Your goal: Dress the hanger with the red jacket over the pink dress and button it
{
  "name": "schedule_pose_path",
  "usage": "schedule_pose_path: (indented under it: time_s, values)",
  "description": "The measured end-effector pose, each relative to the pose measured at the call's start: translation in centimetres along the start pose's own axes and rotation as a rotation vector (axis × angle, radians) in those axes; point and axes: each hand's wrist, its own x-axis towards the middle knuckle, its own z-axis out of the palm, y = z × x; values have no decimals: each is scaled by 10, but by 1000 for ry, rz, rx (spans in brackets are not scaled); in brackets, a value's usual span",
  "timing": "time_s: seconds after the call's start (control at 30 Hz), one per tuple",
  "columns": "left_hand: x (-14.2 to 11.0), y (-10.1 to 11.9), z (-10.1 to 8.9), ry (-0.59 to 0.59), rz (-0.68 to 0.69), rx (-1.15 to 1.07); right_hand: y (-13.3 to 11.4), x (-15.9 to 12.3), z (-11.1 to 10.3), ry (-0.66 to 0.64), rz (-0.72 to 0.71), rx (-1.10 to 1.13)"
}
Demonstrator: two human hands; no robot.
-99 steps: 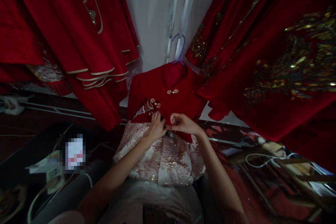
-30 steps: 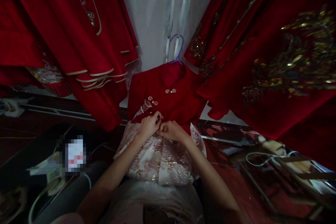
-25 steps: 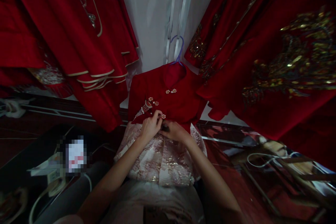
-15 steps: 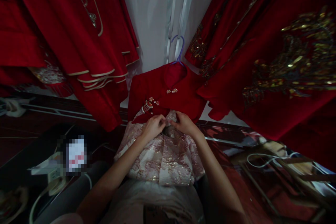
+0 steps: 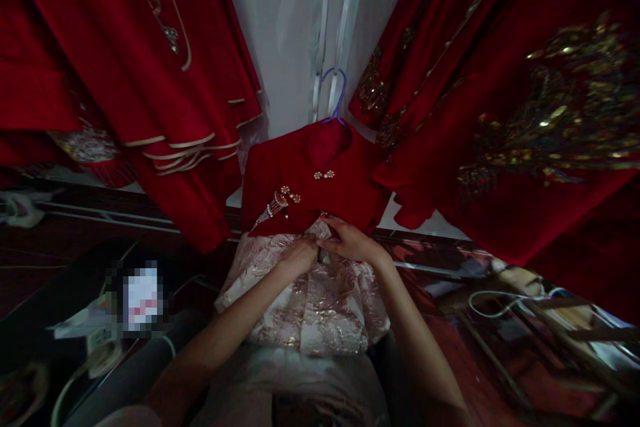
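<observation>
Fingers of my right hand (image 5: 353,242) are lying parted over the brocade (image 5: 333,303), one stretching up toward the edge of the red top (image 5: 350,193), another reaching across to my left hand (image 5: 302,256). My left fingers are curling inward, their tips hiding in the cloth, so I'm not telling for sure whether they're gripping anything. A peak of brocade is standing up between my two hands; the rest is spreading wide just below them. Beyond my fingers the top is hanging from a purple hanger (image 5: 342,93).

I'm judging the brocade light but fairly stiff, since it's holding its creases; its metallic figures are probably feeling a little rough, and I'm expecting the weave to snag before it slips. The red cloth is looking softer, more likely to be giving and sagging under a pull. I'm treating the beaded ornament (image 5: 275,204), up and left of my fingers, as the fragile part, and likewise the clasp (image 5: 324,175) straight beyond them. For taking hold, I'm favouring the plain folded peak between my hands, pinching flat, leaving the beads alone.
</observation>
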Motion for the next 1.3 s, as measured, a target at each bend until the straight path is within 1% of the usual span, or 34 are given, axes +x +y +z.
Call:
schedule_pose_path:
  time_s: [0.03, 0.1, 0.2, 0.33, 0.43, 0.5, 0.63, 0.7, 0.77, 0.8, 0.87, 0.97, 1.0, 1.07, 1.13, 1.2, 1.3]
  values:
    - [1, 0, 1, -15, 0, 3, 0, 0, -1, -2, -9, -8]
    - [5, 0, 3, 26, -18, -9, 1, 0, -2, -9, -23, -16]
    - [9, 2, 2, 188, -75, -35, 3, -1, -3, -9, -28, -16]
    - [7, 8, -8, 405, -134, 2, 7, -2, -3, 51, -35, -19]
    - [3, 6, -15, 527, -180, -5, 8, -2, -5, 70, -31, -11]
    - [1, 1, -16, 584, -216, -15, 7, -2, -6, 87, -23, -6]
    - [1, -15, -17, 636, -272, -3, 6, -2, -10, 146, -5, -15]
    - [0, -22, -19, 622, -245, -18, 6, -2, -11, 164, -10, -15]
    - [-2, -26, -24, 621, -194, -80, 8, -2, -10, 176, -26, -1]
    - [-3, -27, -27, 640, -175, -120, 10, -2, -10, 183, -32, 14]
    - [-5, -29, -33, 717, -177, -169, 13, -1, -8, 197, -23, 65]
    - [-6, -34, -41, 858, -275, -123, 16, 1, -5, 232, 15, 154]
    - [-6, -37, -42, 883, -306, -101, 16, 2, -5, 252, 22, 167]
    - [-8, -45, -42, 890, -324, -87, 16, 3, -6, 287, 24, 155]
    - [-11, -54, -40, 858, -275, -116, 15, 4, -8, 312, 20, 93]
    - [-16, -59, -38, 844, -194, -174, 15, 5, -8, 363, 37, -5]
    - [-25, -59, -38, 875, -67, -275, 14, 8, -2, 462, 87, -129]
